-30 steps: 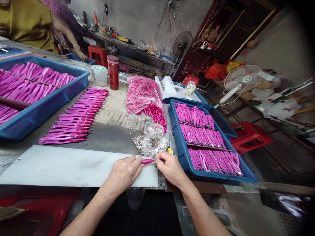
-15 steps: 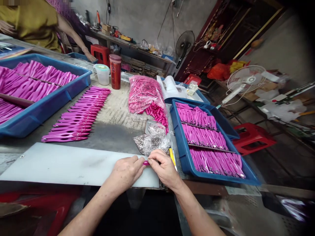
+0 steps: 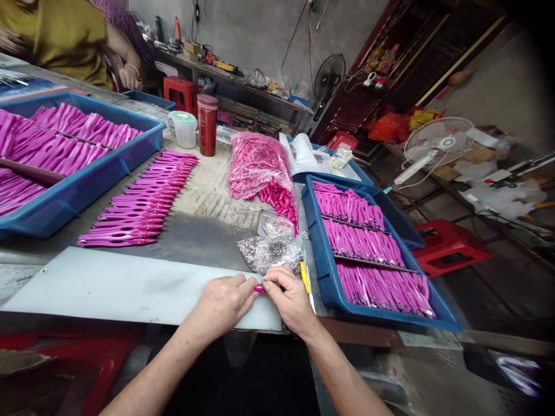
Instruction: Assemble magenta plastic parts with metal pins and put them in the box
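— Grey work table (image 3: 203, 231) with a white mat (image 3: 108, 283) at the near edge, and a messy workshop behind. What are the hands doing?

— Both are pinched tight on one small pink piece (image 3: 259, 288). The left hand (image 3: 223, 303) has one end and the right hand (image 3: 291, 300) has the other, just over the mat's right end.

— Did anything change?

— Yes. A second ago the hands were apart and most of the piece showed. Now the fingers meet and only a tiny pink bit peeks out. The right hand has closed in on it.

— What is in the containers?

— The right blue tray (image 3: 323, 271) holds rows of pink handles (image 3: 364, 248). The left blue tray (image 3: 82, 193) holds more. A big clear bag (image 3: 260, 167) is full of pink pieces. A small clear bag (image 3: 271, 251) just past the hands holds tiny metal bits.
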`<act>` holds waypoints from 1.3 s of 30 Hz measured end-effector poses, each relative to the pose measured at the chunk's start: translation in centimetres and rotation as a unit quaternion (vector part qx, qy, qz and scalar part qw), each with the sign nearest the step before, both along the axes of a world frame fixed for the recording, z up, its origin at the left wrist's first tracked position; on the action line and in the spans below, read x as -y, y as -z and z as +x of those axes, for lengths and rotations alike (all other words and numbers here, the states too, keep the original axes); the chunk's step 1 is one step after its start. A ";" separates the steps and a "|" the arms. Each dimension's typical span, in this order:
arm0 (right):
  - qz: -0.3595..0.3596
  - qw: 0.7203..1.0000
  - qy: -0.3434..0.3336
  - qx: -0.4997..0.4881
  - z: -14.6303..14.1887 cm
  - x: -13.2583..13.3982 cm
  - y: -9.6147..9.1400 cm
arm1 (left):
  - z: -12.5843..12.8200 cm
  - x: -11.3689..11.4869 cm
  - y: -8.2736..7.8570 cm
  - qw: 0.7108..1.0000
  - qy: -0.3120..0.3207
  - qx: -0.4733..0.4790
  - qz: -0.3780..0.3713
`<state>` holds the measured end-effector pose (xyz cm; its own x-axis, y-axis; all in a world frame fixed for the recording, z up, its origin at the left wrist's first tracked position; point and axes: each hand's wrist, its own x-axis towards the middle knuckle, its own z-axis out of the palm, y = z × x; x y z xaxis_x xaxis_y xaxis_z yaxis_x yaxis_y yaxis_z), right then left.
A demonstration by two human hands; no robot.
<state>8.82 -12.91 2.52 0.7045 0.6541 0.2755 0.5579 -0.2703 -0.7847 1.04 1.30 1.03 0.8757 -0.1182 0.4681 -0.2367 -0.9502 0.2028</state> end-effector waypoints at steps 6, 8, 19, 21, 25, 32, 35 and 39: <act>-0.011 1.000 0.001 0.007 0.0 0.2 -0.1 | -0.1 0.0 0.1 1.000 0.000 -0.005 0.000; -0.012 1.000 -0.001 0.011 0.0 0.4 -0.1 | -0.1 0.0 0.1 1.000 0.000 -0.008 0.001; -0.081 0.987 -0.029 0.136 -0.2 0.6 -0.6 | -0.2 0.3 -0.1 1.000 0.001 -0.017 0.013; -0.098 0.985 -0.032 0.136 -0.2 0.5 -0.8 | -0.1 0.3 -0.1 1.000 0.000 -0.014 0.014; -0.130 0.986 -0.035 0.100 0.1 0.6 -1.2 | -0.1 0.3 -0.1 1.000 0.005 -0.020 0.019; -0.129 0.988 -0.047 0.070 0.6 1.2 -2.5 | -0.1 0.2 -0.2 1.000 0.004 -0.024 0.013; -0.106 0.989 0.001 0.101 1.5 1.2 -2.9 | -0.1 0.2 -0.1 1.000 0.005 -0.023 0.014; -0.145 0.975 0.052 0.162 3.4 0.5 -3.1 | -0.1 0.2 0.2 1.000 -0.007 0.006 0.015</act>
